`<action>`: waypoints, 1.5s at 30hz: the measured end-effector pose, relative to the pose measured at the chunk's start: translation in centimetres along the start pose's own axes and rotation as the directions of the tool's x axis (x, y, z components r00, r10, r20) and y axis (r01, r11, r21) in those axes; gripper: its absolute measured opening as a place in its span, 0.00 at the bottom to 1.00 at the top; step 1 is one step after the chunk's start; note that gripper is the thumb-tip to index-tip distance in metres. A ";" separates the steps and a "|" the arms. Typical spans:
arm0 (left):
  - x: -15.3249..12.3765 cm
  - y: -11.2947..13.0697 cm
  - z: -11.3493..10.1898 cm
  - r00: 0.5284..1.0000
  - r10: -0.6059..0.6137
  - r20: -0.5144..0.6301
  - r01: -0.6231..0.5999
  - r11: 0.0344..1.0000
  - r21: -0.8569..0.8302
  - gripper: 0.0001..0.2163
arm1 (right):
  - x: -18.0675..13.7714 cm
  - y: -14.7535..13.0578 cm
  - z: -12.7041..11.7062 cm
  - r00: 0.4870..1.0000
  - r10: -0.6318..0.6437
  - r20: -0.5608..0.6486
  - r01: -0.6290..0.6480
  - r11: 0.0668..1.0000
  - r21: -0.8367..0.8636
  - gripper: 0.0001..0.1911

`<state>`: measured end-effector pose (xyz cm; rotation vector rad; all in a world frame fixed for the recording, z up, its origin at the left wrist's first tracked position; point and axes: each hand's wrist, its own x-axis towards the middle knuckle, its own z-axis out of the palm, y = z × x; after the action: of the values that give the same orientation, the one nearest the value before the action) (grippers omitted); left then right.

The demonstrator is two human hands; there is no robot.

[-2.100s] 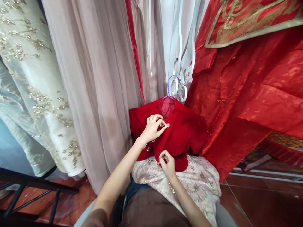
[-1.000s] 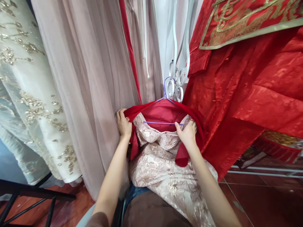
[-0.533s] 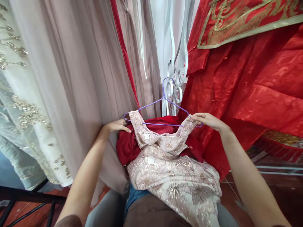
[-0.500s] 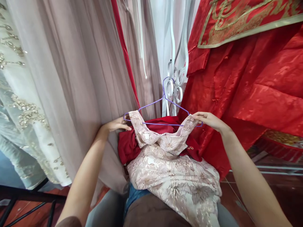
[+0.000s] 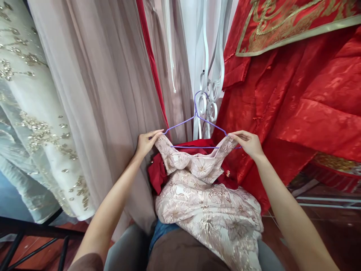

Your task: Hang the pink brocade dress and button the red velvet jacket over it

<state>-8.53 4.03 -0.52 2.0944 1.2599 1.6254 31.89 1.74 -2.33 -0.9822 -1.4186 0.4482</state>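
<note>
A pink floral brocade dress (image 5: 207, 203) hangs on a purple wire hanger (image 5: 197, 118) and spills over my lap. My left hand (image 5: 146, 142) pinches the dress's left shoulder strap at the hanger's left end. At the hanger's right end, my right hand (image 5: 248, 142) grips the right strap. A red velvet jacket (image 5: 158, 173) has slipped off the hanger and lies bunched behind and below the dress. The hanger's hook rests on a white scrolled metal stand (image 5: 208, 101).
Pale pink tulle gowns (image 5: 113, 94) hang at the left, beside a white beaded gown (image 5: 36, 113). Red satin garments with gold embroidery (image 5: 296, 94) hang at the right. A black metal rack (image 5: 34, 233) stands at the lower left on a red tiled floor (image 5: 324, 229).
The red jacket was buttoned over the dress; I opened it and pushed it back off the hanger. Both hands have since moved to the dress's shoulder straps, the left one rising.
</note>
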 end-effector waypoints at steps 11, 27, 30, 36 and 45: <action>-7.2 -4.4 -3.0 0.958 -0.285 0.043 0.281 0.957 0.076 0.22 | -7.9 5.4 -2.3 0.978 0.173 -0.114 -0.169 0.985 0.043 0.19; -5.4 6.6 1.6 0.754 0.396 0.523 -0.615 0.705 0.353 0.06 | -9.4 4.0 1.4 0.978 0.205 0.024 -0.206 0.978 0.045 0.23; -1.8 5.5 1.5 0.843 0.356 0.403 -0.516 0.747 0.419 0.08 | -8.0 3.7 1.2 0.987 0.158 -0.036 -0.156 0.987 0.039 0.21; 1.2 1.8 0.8 0.906 0.138 0.400 -0.245 0.942 0.229 0.15 | -6.6 4.1 0.3 0.962 0.161 -0.221 -0.147 0.986 0.076 0.21; 2.0 1.6 -1.5 0.930 0.154 0.333 -0.237 0.946 0.223 0.13 | -5.8 5.1 -0.3 0.911 0.077 -0.406 -0.062 0.997 0.049 0.20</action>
<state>-8.95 3.98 2.37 2.5888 1.2427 1.1760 32.74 0.01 -9.84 -1.0308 -0.9976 0.2959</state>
